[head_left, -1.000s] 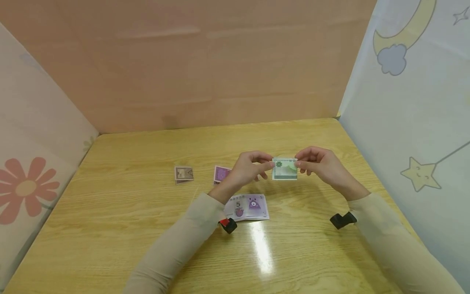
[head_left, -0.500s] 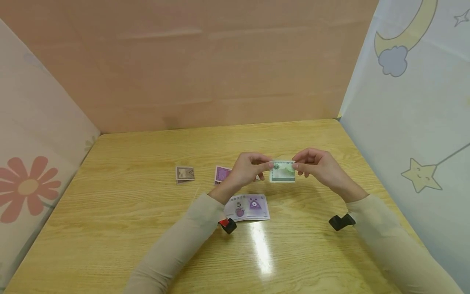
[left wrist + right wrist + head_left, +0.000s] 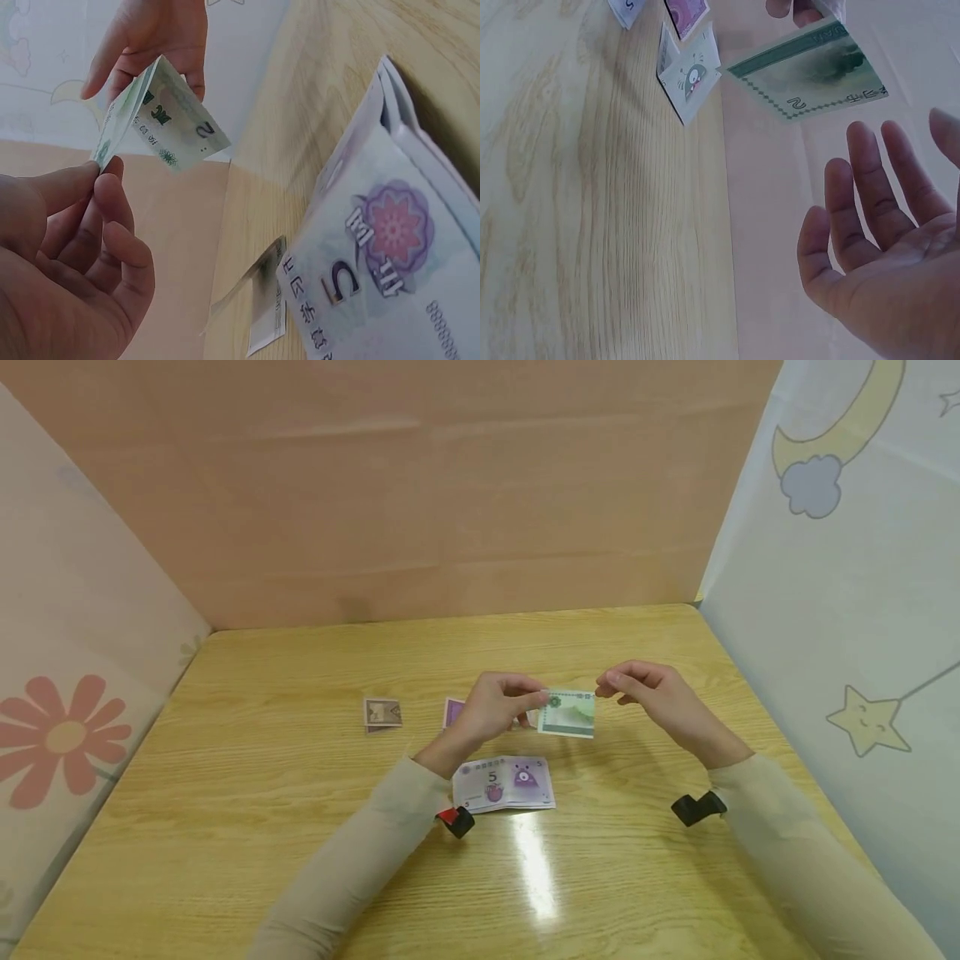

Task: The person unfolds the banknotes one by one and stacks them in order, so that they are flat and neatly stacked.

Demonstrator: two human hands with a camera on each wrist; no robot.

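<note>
My left hand (image 3: 495, 708) pinches a folded green play banknote (image 3: 567, 716) by its left edge, between thumb and fingers. The left wrist view shows the green banknote (image 3: 180, 124) as two halves spread apart at the fold, with a 2 printed on it. Just off the note's right edge is my right hand (image 3: 656, 697); in the right wrist view the right hand (image 3: 892, 247) has its fingers loosely spread and holds nothing. Below the left hand lies a folded purple 5 banknote (image 3: 504, 785), its layers slightly raised.
A folded brown banknote (image 3: 383, 713) lies farther left on the wooden table (image 3: 247, 760). A magenta banknote (image 3: 452, 712) is partly hidden behind the left hand. Beside it in the right wrist view is a pale banknote with a creature (image 3: 694, 79). Decorated panels enclose the table.
Both hands pinched the green banknote's ends before; the right hand has let go and now sits apart from it. The left hand has shifted slightly left with the note.
</note>
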